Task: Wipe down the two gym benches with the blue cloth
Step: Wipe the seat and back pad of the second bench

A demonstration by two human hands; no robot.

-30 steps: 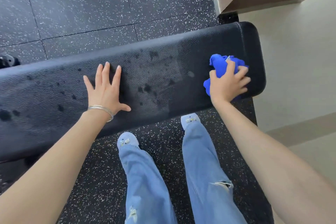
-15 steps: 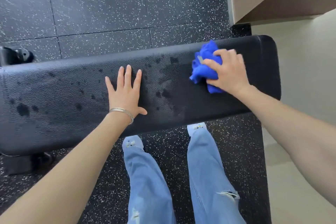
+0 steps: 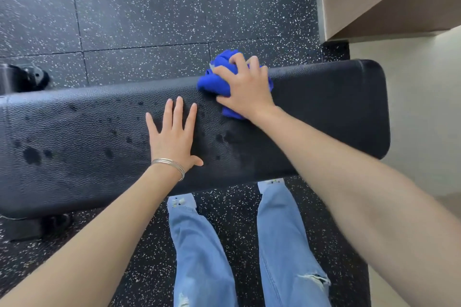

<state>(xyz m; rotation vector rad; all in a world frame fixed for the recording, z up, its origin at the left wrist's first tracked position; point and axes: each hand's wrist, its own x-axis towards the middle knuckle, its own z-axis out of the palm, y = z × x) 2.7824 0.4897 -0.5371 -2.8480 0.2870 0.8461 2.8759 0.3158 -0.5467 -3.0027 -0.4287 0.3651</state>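
A black padded gym bench [image 3: 324, 112] runs across the view from left to right, standing on a dark rubber floor [image 3: 149, 7] flecked with white. The right hand [image 3: 245, 90] is curled over a bunched blue cloth [image 3: 212, 82], fingers clenched around it and pressing it onto the pad at the far edge of the bench, right of the middle. Part of the cloth sticks out past the fingertips toward the floor side, and another fold shows under the heel of the palm. The left hand [image 3: 172, 137] lies flat on the pad just beside it and nearer the person, fingers spread and straight, thumb out to the side, holding nothing. Thin silver bangles [image 3: 169, 166] circle that wrist. Dark wet spots [image 3: 31, 154] dot the pad to the left of the left hand and between the two hands; the stretch to the right of the cloth looks evenly matte. Below the bench's near edge, two legs in light blue jeans [image 3: 282, 244] stand on the floor.
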